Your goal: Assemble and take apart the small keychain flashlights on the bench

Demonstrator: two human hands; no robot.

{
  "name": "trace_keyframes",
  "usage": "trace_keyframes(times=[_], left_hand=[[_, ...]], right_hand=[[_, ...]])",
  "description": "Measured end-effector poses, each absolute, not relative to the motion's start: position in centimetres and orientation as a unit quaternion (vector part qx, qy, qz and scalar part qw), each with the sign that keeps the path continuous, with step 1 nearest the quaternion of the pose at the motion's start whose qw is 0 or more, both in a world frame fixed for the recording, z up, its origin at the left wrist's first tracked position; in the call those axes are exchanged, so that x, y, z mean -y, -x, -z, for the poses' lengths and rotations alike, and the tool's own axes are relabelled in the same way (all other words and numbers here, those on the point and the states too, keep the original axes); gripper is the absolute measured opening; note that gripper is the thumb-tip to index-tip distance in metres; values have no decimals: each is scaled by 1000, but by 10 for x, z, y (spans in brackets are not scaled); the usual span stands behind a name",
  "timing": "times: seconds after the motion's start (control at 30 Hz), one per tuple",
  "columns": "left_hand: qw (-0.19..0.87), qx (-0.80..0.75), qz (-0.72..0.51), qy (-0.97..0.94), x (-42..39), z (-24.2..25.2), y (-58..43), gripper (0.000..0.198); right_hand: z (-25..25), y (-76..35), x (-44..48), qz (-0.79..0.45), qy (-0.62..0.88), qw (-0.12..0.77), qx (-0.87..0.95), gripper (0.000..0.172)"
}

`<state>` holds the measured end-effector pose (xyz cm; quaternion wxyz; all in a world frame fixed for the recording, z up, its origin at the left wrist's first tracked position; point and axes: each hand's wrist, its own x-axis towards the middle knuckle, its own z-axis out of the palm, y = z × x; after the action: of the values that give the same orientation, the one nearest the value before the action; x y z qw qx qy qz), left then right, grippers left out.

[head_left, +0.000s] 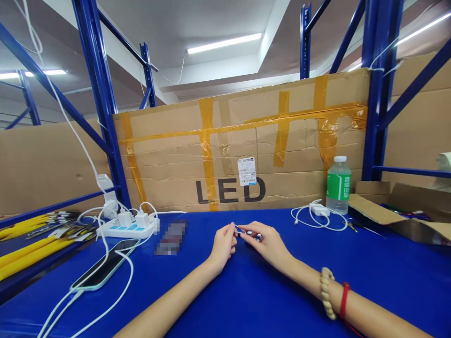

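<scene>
My left hand (224,244) and my right hand (268,241) meet above the middle of the blue tabletop. A slim, small blue-and-silver piece (240,230) runs between their fingertips, its left end pinched by my left thumb and finger. My right thumb and fingers close on its other end. Under the right fingers shows a dark, shiny part with silver patches (258,236); whether it belongs to the same piece I cannot tell. The object's exact kind is too small and covered to make out.
To the left are a power strip (128,231) with white plugs, a phone (105,265) with cables and a blurred flat item (172,238). At the right stand a water bottle (338,187), a charger with cable (320,210) and an open cardboard box (405,227). Cardboard (169,164) walls the back.
</scene>
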<state>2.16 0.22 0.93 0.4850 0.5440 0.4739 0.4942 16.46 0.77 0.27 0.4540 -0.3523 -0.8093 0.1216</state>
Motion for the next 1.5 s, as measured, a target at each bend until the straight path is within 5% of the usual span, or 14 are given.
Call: trace_keyframes(times=[0.17,0.33,0.87,1.5], left_hand=[[493,-481,-445,-572,2,-9,-26,49],[386,-462,-465,-649,-4,1,-25,52],[336,-446,-458,-691,-14,8,-15,54],[226,-491,-380,-751,-5,6,-15,55]], right_hand=[[-5,-168,-10,-91,345,455,816,17],[-11,-175,-11,-64,351,420,834,15],[-11,-174,-7,27,371,251,894,27],[-1,-172,-10,25,301,289,908,20]])
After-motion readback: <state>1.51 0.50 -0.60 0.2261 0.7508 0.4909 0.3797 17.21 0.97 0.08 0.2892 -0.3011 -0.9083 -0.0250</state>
